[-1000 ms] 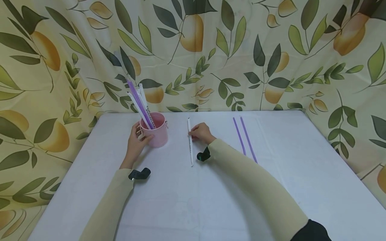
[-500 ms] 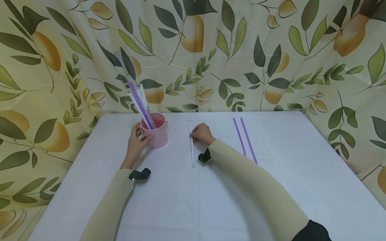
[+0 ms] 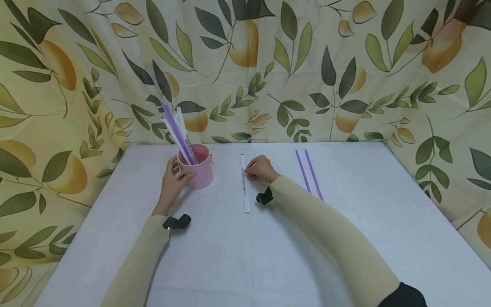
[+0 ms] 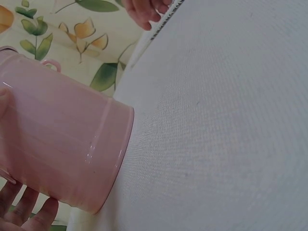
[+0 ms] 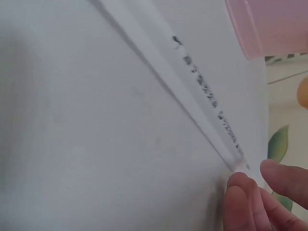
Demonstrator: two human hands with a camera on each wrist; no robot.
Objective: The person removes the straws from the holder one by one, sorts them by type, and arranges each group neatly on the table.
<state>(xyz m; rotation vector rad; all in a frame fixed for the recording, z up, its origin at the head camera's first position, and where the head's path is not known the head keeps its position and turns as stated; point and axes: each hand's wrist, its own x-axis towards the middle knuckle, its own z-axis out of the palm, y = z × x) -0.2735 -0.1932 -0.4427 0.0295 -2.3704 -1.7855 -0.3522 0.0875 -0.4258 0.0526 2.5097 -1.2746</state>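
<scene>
My left hand (image 3: 172, 187) grips a small pink bucket (image 3: 201, 177) from its left side, thumb on the front. The bucket stands upright at the back left of the table and fills much of the left wrist view. Several purple and white straws (image 3: 179, 132) lean out of it. To its right, a white straw with black print, seemingly in a paper wrapper (image 3: 245, 194), lies flat on the table. My right hand (image 3: 262, 168) is just right of this straw's upper part, thumb and fingers parted in the right wrist view (image 5: 262, 197). Whether a fingertip touches it, I cannot tell.
Two purple straws (image 3: 313, 172) lie side by side right of my right hand, their near ends behind the sleeve. A white cloth covers the table (image 3: 215, 256). Behind it hangs a curtain (image 3: 268, 85) printed with leaves and fruit.
The white straw has turned and settled flat on the table, its print now showing. My right hand has let go of it and shifted slightly right. My left hand stays on the bucket.
</scene>
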